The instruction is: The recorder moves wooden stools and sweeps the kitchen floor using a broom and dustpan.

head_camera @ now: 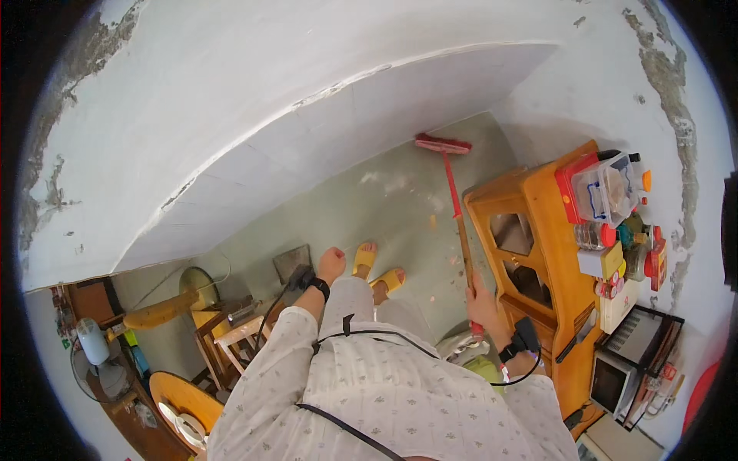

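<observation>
My right hand (pixel 481 302) is closed around the lower part of a long broom handle (pixel 463 248), which is bare wood in the middle with red covering above. The broom's red head (pixel 443 143) rests on the floor at the far end, near the wall base and the corner. My left hand (pixel 332 264) is held in a loose fist in front of my left thigh and grips nothing that I can see. Below it are my feet in yellow slippers (pixel 365 256) on the greenish floor. Both wrists wear black straps with cabled devices.
A wooden cabinet (pixel 548 230) stands right of the broom, topped with jars, a clear plastic box (pixel 602 193) and a red tin. A toaster oven (pixel 612 383) is behind it. At left are a wooden stool (pixel 245 337), a round table (pixel 181 403), a fan and a square slab (pixel 293 262).
</observation>
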Motion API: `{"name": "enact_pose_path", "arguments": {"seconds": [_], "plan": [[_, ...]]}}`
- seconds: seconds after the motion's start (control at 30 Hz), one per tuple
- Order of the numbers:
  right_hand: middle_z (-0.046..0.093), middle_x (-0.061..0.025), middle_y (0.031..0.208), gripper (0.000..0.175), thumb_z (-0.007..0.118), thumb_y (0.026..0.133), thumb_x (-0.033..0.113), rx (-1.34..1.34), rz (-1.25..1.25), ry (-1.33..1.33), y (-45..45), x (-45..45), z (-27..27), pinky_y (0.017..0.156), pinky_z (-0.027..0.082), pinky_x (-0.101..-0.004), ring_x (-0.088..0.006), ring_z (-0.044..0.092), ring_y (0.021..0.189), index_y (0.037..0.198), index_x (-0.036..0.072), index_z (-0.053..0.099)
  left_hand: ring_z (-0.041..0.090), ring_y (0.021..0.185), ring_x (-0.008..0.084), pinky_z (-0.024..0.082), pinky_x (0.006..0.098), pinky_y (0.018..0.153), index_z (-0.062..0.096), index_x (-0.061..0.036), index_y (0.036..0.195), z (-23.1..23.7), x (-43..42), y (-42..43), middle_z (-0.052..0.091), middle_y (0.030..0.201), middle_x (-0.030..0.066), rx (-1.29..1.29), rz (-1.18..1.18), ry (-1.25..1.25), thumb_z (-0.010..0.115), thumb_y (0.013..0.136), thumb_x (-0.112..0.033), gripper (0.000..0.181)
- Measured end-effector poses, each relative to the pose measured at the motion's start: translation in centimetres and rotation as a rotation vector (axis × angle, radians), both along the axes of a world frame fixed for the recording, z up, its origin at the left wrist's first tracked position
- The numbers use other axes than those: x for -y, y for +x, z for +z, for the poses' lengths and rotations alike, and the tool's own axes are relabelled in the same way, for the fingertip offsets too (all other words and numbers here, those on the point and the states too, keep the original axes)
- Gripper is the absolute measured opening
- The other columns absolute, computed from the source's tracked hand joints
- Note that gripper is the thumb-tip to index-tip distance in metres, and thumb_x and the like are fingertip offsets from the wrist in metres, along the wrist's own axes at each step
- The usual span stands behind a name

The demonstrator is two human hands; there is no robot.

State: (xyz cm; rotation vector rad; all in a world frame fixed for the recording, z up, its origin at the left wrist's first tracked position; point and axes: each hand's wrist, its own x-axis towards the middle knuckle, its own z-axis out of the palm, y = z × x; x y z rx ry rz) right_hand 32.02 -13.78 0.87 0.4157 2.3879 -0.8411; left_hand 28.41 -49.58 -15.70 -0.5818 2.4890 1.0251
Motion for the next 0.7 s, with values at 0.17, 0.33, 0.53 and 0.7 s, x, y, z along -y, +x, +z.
{"name": "enact_pose_path", "arguments": {"seconds": [0.17,0.33,0.53,0.7], "plan": [[0.053,-0.0320,0.088,0.053,0.042,0.084,0.017,-0.004,0.096,-0.119,3.3,0.3,1.0,0.070,0.044,-0.0425,-0.0431,0.054,0.082,0.132,0.005,0.021,0.057,0.081,0.0325,0.045,0.0391,0.070,0.058,-0.0045,0.080,-0.6,-0.4,-0.2,0.060,0.082,0.0164,-0.024,-0.030,0.040,0.051,0.072,-0.014,0.015],[0.054,-0.0313,0.084,0.052,0.041,0.085,0.016,0.113,0.181,-0.112,4.0,-0.1,2.6,0.068,0.044,-0.0417,-0.0429,0.054,0.079,0.132,0.006,0.021,0.057,0.079,0.0327,0.045,0.0385,0.069,0.059,-0.0048,0.079,-0.1,-1.8,-0.2,0.060,0.079,0.0167,-0.018,-0.036,0.000,0.051,0.072,-0.016,0.016],[0.055,-0.0286,0.085,0.052,0.041,0.085,0.016,0.147,0.294,-0.032,5.3,-3.6,4.8,0.067,0.044,-0.0400,-0.0402,0.055,0.076,0.132,0.010,0.021,0.057,0.077,0.0335,0.045,0.0398,0.068,0.060,-0.0047,0.078,0.2,-2.9,-0.3,0.060,0.077,0.0173,-0.053,-0.047,0.027,0.051,0.071,-0.017,0.017],[0.055,-0.0272,0.093,0.051,0.045,0.085,0.016,0.292,0.173,-0.036,7.6,-3.0,11.4,0.071,0.044,-0.0339,-0.0323,0.058,0.079,0.132,0.013,0.026,0.057,0.076,0.0345,0.045,0.0406,0.067,0.061,-0.0037,0.077,-1.2,-5.7,-0.2,0.060,0.078,0.0187,0.023,-0.072,0.103,0.051,0.071,-0.021,0.020]]}}
